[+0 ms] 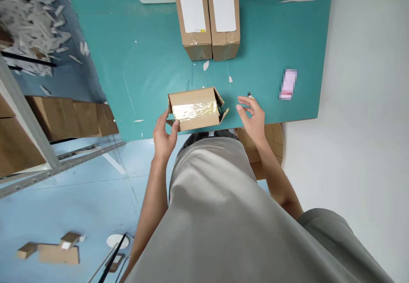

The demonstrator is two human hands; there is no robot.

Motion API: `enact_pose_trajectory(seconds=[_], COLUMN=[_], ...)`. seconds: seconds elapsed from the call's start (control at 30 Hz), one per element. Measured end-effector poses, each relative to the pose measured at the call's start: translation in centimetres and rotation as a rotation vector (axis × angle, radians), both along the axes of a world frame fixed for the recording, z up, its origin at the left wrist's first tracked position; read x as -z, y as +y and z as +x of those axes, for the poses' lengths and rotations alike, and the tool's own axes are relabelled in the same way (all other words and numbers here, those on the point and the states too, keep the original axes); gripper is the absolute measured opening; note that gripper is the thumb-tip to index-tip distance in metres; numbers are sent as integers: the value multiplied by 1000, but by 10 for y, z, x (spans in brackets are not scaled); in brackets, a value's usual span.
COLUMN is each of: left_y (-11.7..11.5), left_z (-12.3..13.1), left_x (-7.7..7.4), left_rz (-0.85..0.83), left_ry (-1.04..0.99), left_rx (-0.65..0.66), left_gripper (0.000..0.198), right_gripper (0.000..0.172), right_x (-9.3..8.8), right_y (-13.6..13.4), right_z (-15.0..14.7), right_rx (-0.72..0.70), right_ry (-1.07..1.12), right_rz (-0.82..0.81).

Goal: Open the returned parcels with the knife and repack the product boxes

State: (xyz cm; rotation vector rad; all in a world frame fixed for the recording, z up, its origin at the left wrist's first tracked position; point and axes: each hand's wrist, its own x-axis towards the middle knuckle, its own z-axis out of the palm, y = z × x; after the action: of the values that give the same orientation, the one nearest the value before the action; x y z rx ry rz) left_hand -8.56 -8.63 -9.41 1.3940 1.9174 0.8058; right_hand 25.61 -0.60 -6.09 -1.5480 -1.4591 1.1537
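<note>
A small cardboard box (194, 110) with shiny clear tape across its top lies near the front edge of the green table (137, 61). Its right end is open, with flaps sticking out and something dark inside. My left hand (165, 136) grips the box's left end between thumb and fingers. To the right of the box, my right hand (252, 116) is apart from it, fingers spread and holding nothing. A small dark object (250, 95) lies just behind my right fingers, partly hidden.
Two taped cardboard boxes (225, 40) with white labels stand at the back. A blurred pink item (288, 84) lies at right. A round cardboard container (275, 140) is below the table edge. A metal rack (28, 116) stands left.
</note>
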Motion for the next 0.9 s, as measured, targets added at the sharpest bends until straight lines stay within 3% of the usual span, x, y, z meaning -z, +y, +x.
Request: enact_pose_trajectory(seconds=[0.13, 0.2, 0.27, 0.4, 0.53, 0.6, 0.7, 0.8, 0.9], left_y=[-4, -3, 1, 19, 44, 54, 64, 67, 69], left_z=[-1, -6, -13, -13, 19, 38, 52, 40, 14], left_x=[10, 19, 33, 65, 86, 86, 76, 59, 46], left_rz=[-35, -64, -124, -409, -698, -740, -691, -543, -378], left_ry=[-257, -393, -493, -620, -788, -910, -983, -874, -715], left_rx=[-150, -270, -418, -568, -478, -411, -336, -290, -274], left_gripper=[95, 92, 85, 76, 73, 73, 69, 66, 70], right_gripper=[76, 89, 90, 88, 99, 108, 114, 108, 102], right_x=[-3, 2, 8, 19, 22, 24, 30, 48, 74], right_y=[5, 5, 3, -3, -3, 0, 4, 7, 12], right_z=[-37, -58, -67, -36, 23, 48, 71, 73, 52], right_rx=[-149, -212, -246, -289, -236, -193, -125, -44, -8], right_ry=[-266, -389, -461, -428, -293, -225, -158, -84, 16], right_rz=[-5, -35, -62, -109, -243, -312, -316, -300, -388])
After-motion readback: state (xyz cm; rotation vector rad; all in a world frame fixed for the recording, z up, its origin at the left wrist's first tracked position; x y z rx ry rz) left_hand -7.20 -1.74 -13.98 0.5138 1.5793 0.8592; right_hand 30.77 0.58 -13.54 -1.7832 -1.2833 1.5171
